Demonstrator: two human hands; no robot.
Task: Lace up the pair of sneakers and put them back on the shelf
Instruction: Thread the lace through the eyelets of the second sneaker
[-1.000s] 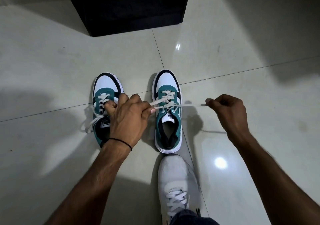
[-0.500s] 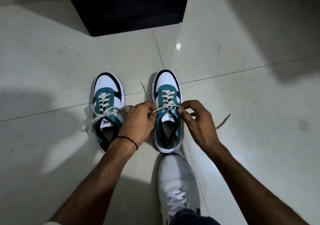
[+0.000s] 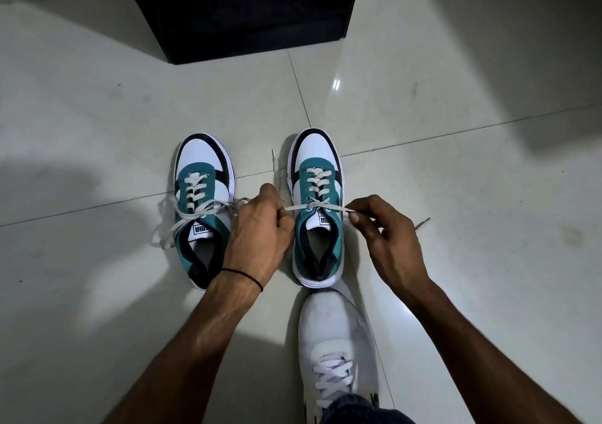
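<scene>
Fingers of left hand (image 3: 260, 228) and right hand (image 3: 386, 228) pinch the right sneaker's (image 3: 317, 208) lace (image 3: 312, 208) ends.

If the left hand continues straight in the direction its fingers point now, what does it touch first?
Likely the right teal sneaker: the left hand sits just beside it, fingers aimed toward its top eyelets along the lace it pinches. Height above the floor is unclear.
</scene>
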